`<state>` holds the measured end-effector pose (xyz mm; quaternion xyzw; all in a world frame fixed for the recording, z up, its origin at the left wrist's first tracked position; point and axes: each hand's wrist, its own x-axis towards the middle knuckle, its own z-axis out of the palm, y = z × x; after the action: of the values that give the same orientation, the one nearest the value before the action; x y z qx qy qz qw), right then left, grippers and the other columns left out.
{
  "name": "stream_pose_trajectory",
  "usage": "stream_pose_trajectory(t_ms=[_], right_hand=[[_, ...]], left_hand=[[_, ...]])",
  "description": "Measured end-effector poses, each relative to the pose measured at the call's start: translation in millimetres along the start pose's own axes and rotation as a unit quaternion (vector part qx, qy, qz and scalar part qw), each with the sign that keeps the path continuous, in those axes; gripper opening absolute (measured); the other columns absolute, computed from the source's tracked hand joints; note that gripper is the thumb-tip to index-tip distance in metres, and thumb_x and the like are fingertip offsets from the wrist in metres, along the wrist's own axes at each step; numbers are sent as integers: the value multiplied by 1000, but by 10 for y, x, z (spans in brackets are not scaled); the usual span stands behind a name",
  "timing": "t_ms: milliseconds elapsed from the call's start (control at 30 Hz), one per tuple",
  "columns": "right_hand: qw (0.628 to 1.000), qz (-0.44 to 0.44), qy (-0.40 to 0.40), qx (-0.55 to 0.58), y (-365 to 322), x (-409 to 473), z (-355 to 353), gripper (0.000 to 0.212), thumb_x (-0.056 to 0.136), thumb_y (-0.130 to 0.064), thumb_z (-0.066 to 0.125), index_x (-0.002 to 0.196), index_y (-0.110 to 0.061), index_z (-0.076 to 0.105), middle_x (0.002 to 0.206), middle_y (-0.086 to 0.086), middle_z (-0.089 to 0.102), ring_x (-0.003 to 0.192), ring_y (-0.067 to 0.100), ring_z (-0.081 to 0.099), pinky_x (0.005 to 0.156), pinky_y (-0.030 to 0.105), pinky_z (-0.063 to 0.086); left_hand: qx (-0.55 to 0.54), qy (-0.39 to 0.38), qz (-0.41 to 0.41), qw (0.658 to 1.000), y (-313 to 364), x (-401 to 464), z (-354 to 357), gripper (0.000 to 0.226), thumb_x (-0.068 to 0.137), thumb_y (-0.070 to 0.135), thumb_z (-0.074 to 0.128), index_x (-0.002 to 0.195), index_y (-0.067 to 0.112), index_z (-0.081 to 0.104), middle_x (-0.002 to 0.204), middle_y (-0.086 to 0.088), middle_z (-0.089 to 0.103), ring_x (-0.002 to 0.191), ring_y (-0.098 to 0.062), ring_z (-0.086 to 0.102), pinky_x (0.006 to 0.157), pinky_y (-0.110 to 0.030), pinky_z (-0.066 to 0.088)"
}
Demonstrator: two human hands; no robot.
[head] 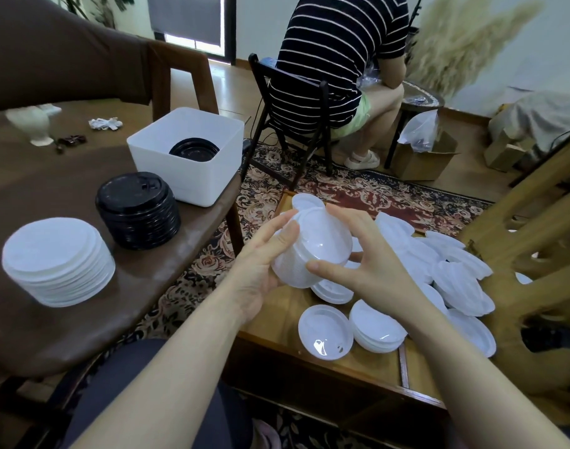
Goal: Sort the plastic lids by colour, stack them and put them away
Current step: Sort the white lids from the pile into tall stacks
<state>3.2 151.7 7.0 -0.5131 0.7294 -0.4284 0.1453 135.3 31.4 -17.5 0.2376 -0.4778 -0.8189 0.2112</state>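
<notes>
Both the left hand (261, 264) and right hand (371, 264) grip a half-built stack of white round plastic lids (309, 251); white (58, 260) and black (137, 210) stacks stand finished on the table (167, 273), many loose white lids (452, 273) remain.

Black lids (193, 151) in bin (154, 147) part hidden by wall; seated person's head cut off.

No readable text, label, brand, number or sign is showing anywhere on the lids, bin or cardboard boxes
</notes>
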Motion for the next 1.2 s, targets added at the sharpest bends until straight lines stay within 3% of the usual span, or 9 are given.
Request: stream_pose_trajectory(t_ms=[167, 467, 667, 800, 867, 967, 1033, 1133, 1200], right_hand=[[999, -1, 36, -3, -7, -24, 140, 84, 69, -50, 76, 141, -22, 44, 132, -11, 43, 125, -5, 38, 99, 34, 48], [989, 60, -18, 133, 134, -89, 323, 93, 74, -33, 82, 147, -46, 27, 145, -19, 37, 134, 1, 39, 106, 41, 46], [982, 96, -9, 164, 235, -120, 448, 102, 74, -21, 84, 153, -33, 20, 143, -25, 33, 134, 3, 38, 101, 32, 50], [981, 107, -21, 160, 320, -142, 456, 95, 75, -24, 83, 149, -37, 24, 139, -19, 40, 125, 0, 47, 97, 28, 51], [989, 104, -19, 105, 412, -235, 442, 81, 76, -29, 83, 141, -38, 36, 135, -16, 44, 123, -2, 48, 98, 26, 48], [994, 65, -59, -72, 602, -483, 432, 52, 72, -53, 73, 119, -42, 53, 120, -19, 49, 116, -2, 45, 98, 27, 43], [974, 41, -112, -194, 747, -666, 448, 56, 68, -64, 63, 116, -35, 60, 115, -18, 49, 111, 2, 42, 94, 28, 37], [932, -13, -157, -325, 916, -871, 495, 57, 67, -59, 75, 113, -28, 63, 111, -12, 51, 106, 10, 44, 86, 28, 32], [912, -55, -139, -382, 968, -939, 548, 52, 55, -53, 87, 96, -28, 66, 97, -12, 56, 92, 12, 54, 76, 26, 37]], left_hand=[[0, 25, 5, 1000, -4, 24, 8, 60, 65, 37, 80, 123, 35, 65, 113, 7, 73, 102, -13, 71, 76, -37, 60], [-23, 59, -25, 998, 1, -6, 5, 39, 86, 29, 66, 125, 32, 65, 116, 2, 73, 97, -15, 70, 70, -31, 58], [-8, 80, -67, 995, -11, -6, -37, 41, 86, 26, 68, 126, 30, 66, 119, -2, 72, 107, -21, 67, 92, -43, 55], [-39, 146, -65, 986, 17, -8, -61, 36, 89, 25, 66, 125, 23, 66, 112, -3, 69, 95, -19, 64, 82, -36, 54], [-37, 170, -60, 983, 22, 6, -90, 40, 88, 26, 67, 127, 24, 64, 116, -2, 67, 99, -19, 62, 92, -40, 51], [-41, 180, -56, 981, 29, 15, -83, 40, 87, 26, 67, 127, 25, 64, 111, 0, 66, 96, -17, 61, 91, -36, 50], [-41, 172, -58, 983, 18, 33, -63, 36, 87, 24, 67, 124, 25, 66, 106, 1, 66, 94, -16, 61, 94, -38, 50], [-43, 166, -60, 983, 11, 41, -47, 32, 87, 24, 67, 119, 26, 66, 102, 2, 65, 91, -15, 61, 87, -35, 51], [-41, 166, -64, 983, 5, 38, -54, 30, 87, 24, 68, 116, 27, 66, 103, 2, 64, 92, -15, 61, 88, -35, 51]])
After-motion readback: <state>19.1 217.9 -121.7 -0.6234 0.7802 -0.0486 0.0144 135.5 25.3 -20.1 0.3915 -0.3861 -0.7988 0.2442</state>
